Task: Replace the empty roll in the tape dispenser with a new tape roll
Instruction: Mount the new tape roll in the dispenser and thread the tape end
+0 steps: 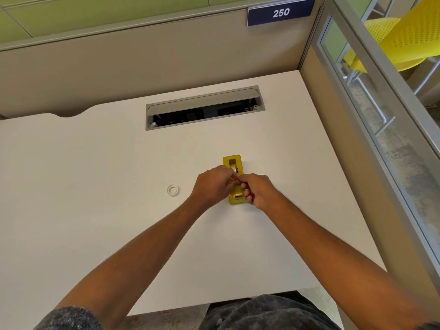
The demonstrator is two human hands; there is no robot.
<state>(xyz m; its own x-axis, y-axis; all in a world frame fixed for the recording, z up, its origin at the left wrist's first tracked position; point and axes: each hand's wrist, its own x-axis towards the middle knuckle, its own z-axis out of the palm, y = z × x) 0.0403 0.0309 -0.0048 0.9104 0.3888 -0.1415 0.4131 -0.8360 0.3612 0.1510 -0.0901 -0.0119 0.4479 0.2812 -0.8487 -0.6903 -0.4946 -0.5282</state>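
Note:
A yellow tape dispenser point(234, 160) lies lengthwise on the white desk point(95, 163). A tape roll point(233, 168) sits in its well, partly hidden by my fingers. My left hand point(213, 184) has its fingers curled at the roll, pinching it or its tape end. My right hand point(258, 190) meets the left over the dispenser's middle, fingertips pinching at the same spot and lower fingers curled beside the cutter end point(237, 197). A small white empty core ring point(173, 190) lies flat on the desk, left of my left hand.
An open grey cable tray point(204, 107) is set into the desk behind the dispenser. Beige partition walls close the back and right sides. A sign reading 250 point(281, 13) hangs on the back wall. A yellow chair point(404, 36) stands beyond the glass partition.

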